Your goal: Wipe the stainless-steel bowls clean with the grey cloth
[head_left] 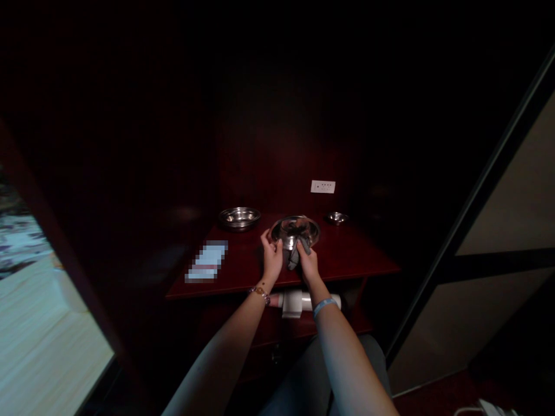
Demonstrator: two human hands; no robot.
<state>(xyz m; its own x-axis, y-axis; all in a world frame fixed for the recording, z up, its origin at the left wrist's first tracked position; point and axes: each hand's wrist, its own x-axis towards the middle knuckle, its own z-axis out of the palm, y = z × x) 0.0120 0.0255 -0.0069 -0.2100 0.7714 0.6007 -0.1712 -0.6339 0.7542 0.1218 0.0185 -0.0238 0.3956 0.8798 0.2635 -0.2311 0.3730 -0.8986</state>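
Observation:
My left hand (272,255) grips the near left rim of a shiny metal bowl (274,231), which is held tilted toward me over a dark red desk. A grey cloth (293,258) is bunched in my right hand (307,257) and pressed against the bowl's right side, part of it hanging down in front. The fingers of my right hand are partly hidden behind the cloth. Further back on the left lies a stack of metal dishes (240,217). A small metal bowl (337,218) sits at the back right.
A blurred bright rectangular object (207,261) lies on the left of the desk (347,254). The back wall carries a white socket panel (323,186). White cylindrical items (307,301) rest on the shelf below. Dark side panels flank the desk, with a pale surface (47,323) at far left.

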